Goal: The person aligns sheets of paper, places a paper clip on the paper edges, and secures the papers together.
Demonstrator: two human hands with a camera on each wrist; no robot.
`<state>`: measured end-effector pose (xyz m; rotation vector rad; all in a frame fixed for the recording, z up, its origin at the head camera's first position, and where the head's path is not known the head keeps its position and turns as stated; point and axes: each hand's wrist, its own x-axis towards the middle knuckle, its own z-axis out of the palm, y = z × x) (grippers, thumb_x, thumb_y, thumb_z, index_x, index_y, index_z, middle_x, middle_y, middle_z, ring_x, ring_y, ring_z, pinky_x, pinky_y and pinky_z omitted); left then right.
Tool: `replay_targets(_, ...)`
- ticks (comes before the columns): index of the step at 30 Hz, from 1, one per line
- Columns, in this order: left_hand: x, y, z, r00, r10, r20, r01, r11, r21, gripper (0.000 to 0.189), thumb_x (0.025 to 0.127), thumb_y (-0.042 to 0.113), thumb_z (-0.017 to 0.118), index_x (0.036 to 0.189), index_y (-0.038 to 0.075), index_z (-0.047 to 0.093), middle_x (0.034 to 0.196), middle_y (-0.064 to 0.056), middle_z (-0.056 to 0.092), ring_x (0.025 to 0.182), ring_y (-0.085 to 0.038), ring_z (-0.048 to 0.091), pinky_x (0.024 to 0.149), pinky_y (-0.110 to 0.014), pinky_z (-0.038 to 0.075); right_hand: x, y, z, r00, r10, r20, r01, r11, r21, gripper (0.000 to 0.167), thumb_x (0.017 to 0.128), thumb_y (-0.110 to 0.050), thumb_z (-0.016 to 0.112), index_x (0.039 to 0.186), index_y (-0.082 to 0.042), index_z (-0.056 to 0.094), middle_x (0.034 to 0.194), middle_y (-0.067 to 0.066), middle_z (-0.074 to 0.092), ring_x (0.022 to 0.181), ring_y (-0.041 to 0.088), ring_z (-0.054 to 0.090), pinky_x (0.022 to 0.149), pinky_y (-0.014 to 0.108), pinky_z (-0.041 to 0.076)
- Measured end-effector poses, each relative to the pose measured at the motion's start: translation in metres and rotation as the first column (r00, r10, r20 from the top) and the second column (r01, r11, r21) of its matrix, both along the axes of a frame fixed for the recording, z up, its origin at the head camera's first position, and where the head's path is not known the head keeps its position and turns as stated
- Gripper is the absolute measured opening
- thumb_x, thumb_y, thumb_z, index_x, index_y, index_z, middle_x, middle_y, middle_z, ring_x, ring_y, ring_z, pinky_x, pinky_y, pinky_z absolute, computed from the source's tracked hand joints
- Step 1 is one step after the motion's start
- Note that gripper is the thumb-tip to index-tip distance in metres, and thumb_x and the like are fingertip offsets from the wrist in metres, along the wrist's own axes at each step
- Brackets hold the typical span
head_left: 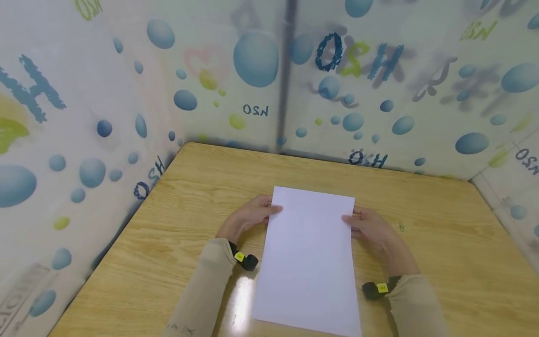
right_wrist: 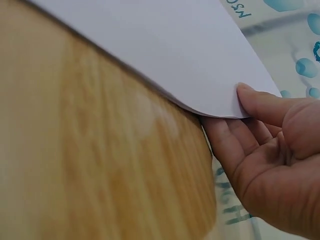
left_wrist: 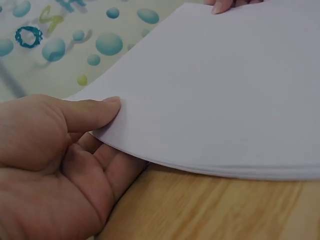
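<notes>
Underneath, fingers [left_wrist: 122,170] partly hidden, 2 hands [head_left: 252,213] [head_left: 374,228] pinching white paper [head_left: 311,257]

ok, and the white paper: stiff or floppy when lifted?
The white paper is probably floppy: its edge curves beside the left hand. It may slip apart: layered edges show in the left wrist view. Its near end could sag, since the right hand also pinches toward the far end.

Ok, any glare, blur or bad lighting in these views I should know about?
Head view: a bright glare patch on the table between the left sleeve and the paper; left wrist view: dimmer, the paper looking greyish; right wrist view: table grain soft and smeared toward the left, while the right hand looks clearer.
</notes>
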<state>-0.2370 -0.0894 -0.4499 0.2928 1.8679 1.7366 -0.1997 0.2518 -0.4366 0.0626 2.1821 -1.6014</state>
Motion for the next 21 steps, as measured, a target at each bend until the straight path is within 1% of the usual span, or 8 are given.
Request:
replay_targets(3,-0.0005,-0.0011,0.0003,1.0,-0.012,0.006,0.011,1.0,0.011,0.026,0.101,0.017,0.053,0.122,0.003,0.061,0.106,-0.012,0.067,0.088,-0.021,0.064,0.079,-0.035,0.053,-0.0002,0.0001,-0.0015,1.0,-0.008,0.001,0.008,1.0,-0.009,0.054,0.097,-0.03,0.061,0.143,-0.008,0.045,0.123,0.013,0.063,0.105,0.025,0.063,0.087,0.032,0.051)
replay_targets(7,0.0002,-0.0012,0.0006,1.0,-0.021,0.012,0.021,1.0,0.017,0.026,0.101,0.021,0.054,0.117,0.002,0.063,0.102,-0.012,0.068,0.085,-0.021,0.065,0.077,-0.035,0.053,-0.0002,0.001,-0.0031,1.0,0.006,-0.002,-0.006,1.0,-0.021,0.053,0.097,-0.03,0.061,0.143,-0.009,0.045,0.122,0.012,0.064,0.105,0.026,0.064,0.087,0.032,0.051)
replay_targets(11,0.0009,-0.0006,-0.0002,1.0,-0.006,0.02,0.006,1.0,0.005,0.026,0.101,0.022,0.055,0.113,0.0,0.064,0.097,-0.011,0.068,0.081,-0.019,0.065,0.074,-0.033,0.053,0.0002,0.0006,-0.0038,1.0,0.016,-0.001,-0.016,0.999,-0.032,0.052,0.097,-0.028,0.06,0.143,-0.008,0.045,0.122,0.012,0.064,0.105,0.025,0.064,0.087,0.031,0.051)
replay_targets(15,0.0021,0.0001,-0.0006,1.0,0.016,0.024,-0.016,1.0,0.0,0.026,0.101,0.022,0.055,0.112,0.0,0.064,0.096,-0.011,0.068,0.08,-0.019,0.065,0.073,-0.032,0.053,0.0001,-0.0003,-0.0039,1.0,0.01,0.013,-0.009,0.999,-0.041,0.051,0.096,-0.03,0.061,0.141,-0.01,0.047,0.121,0.011,0.064,0.106,0.027,0.063,0.089,0.032,0.05)
replay_targets(17,0.0021,0.0005,-0.0007,1.0,0.018,0.022,-0.018,1.0,0.002,0.026,0.101,0.021,0.054,0.112,0.0,0.064,0.096,-0.011,0.068,0.08,-0.019,0.065,0.072,-0.032,0.053,-0.0003,0.0005,-0.0038,1.0,0.009,0.021,-0.008,0.999,-0.033,0.052,0.096,-0.032,0.062,0.141,-0.01,0.048,0.122,0.011,0.064,0.107,0.026,0.062,0.091,0.033,0.049)
replay_targets(19,0.0021,0.0009,-0.0003,1.0,0.014,0.019,-0.014,1.0,0.005,0.026,0.102,0.021,0.053,0.112,0.0,0.064,0.095,-0.011,0.068,0.08,-0.019,0.064,0.072,-0.032,0.052,-0.0002,0.0023,-0.0035,0.999,-0.009,0.033,0.009,1.0,-0.007,0.053,0.095,-0.035,0.063,0.139,-0.011,0.049,0.123,0.009,0.063,0.108,0.024,0.062,0.092,0.032,0.048)
replay_targets(21,0.0018,0.001,-0.0003,1.0,0.01,0.013,-0.01,1.0,0.008,0.026,0.102,0.021,0.052,0.112,0.0,0.063,0.095,-0.011,0.067,0.079,-0.018,0.064,0.072,-0.032,0.052,-0.0001,0.0062,-0.0031,1.0,-0.012,0.016,0.011,1.0,0.014,0.052,0.095,-0.035,0.062,0.137,-0.008,0.049,0.123,0.01,0.062,0.106,0.024,0.062,0.091,0.032,0.049)
